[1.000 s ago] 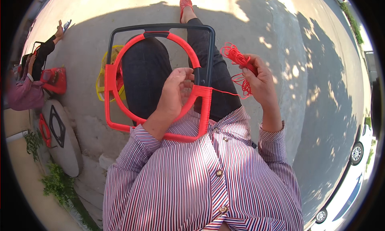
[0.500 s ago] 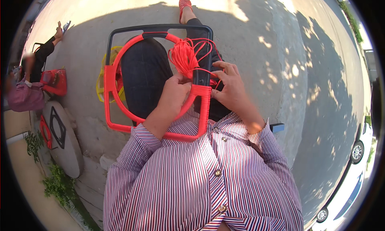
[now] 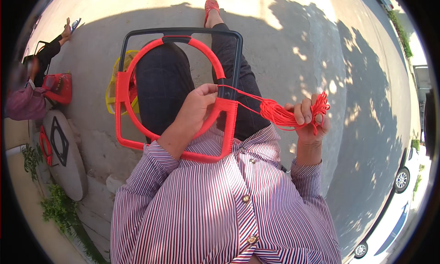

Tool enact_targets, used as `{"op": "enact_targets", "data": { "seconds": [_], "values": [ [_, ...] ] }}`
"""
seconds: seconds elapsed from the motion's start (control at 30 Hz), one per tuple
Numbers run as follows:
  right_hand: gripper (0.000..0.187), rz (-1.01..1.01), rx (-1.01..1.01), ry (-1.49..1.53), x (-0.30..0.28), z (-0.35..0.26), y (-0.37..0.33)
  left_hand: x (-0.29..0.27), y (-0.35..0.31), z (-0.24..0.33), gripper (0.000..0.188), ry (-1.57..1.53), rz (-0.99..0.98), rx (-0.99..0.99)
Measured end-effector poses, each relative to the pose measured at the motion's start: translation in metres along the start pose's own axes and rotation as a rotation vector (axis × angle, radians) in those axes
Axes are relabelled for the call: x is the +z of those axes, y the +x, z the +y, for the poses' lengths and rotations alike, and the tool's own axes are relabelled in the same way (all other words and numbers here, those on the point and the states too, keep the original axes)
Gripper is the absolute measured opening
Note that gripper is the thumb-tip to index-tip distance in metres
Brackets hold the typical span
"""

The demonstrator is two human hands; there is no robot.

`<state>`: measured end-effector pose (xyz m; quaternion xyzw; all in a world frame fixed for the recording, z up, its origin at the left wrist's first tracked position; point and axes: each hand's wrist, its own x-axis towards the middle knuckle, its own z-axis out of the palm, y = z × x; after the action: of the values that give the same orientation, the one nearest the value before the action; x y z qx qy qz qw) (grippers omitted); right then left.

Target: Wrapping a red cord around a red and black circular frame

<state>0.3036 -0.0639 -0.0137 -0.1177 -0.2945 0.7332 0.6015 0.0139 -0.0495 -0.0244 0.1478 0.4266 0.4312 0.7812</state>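
Note:
A squarish frame with a round ring inside it point(image 3: 122, 94) rests across my lap. Red cord is wound tightly over much of it, while its top bar and part of the right side are bare black. My left hand point(image 3: 198, 109) is closed on the ring's right side, thumb and fingers pinched where the cord meets the black part. Out to the right, my right hand point(image 3: 308, 117) grips a looped bundle of red cord point(image 3: 277, 113). Two strands run from the bundle to the frame near my left fingers.
A yellow bag point(image 3: 110, 97) lies on the ground left of my knee. Farther left, a person sits by a pink bag point(image 3: 25, 101) and a red bag point(image 3: 59, 87). A black frame point(image 3: 59, 142) lies on a round slab point(image 3: 75, 172). A white car point(image 3: 389, 229) stands far right.
My right hand has moved away from the frame to the right, carrying the cord bundle, which was on the frame's upper right. My left hand stays at the ring.

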Motion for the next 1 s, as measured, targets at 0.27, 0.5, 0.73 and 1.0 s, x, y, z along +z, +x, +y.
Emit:
{"op": "enact_targets", "data": {
  "seconds": [0.27, 0.5, 0.73, 1.0],
  "values": [
    [0.027, 0.38, -0.306, -0.128, -0.007, -0.045, -0.001, -0.008, 0.0, 0.0, 0.018, -0.091, -0.084, 0.036],
    [0.026, 0.189, 0.497, -0.852, 0.035, 0.075, 0.032, -0.001, -0.011, -0.002, 0.012, 0.149, -0.121, 0.102],
    [0.024, 0.312, 0.251, -0.519, 0.059, 0.023, 0.026, -0.009, -0.006, -0.003, 0.006, 0.179, -0.013, 0.028],
    [0.015, 0.593, 0.121, -0.688, 0.039, -0.041, 0.037, -0.005, -0.008, -0.001, 0.02, 0.135, -0.052, 0.068]
  ]
}}
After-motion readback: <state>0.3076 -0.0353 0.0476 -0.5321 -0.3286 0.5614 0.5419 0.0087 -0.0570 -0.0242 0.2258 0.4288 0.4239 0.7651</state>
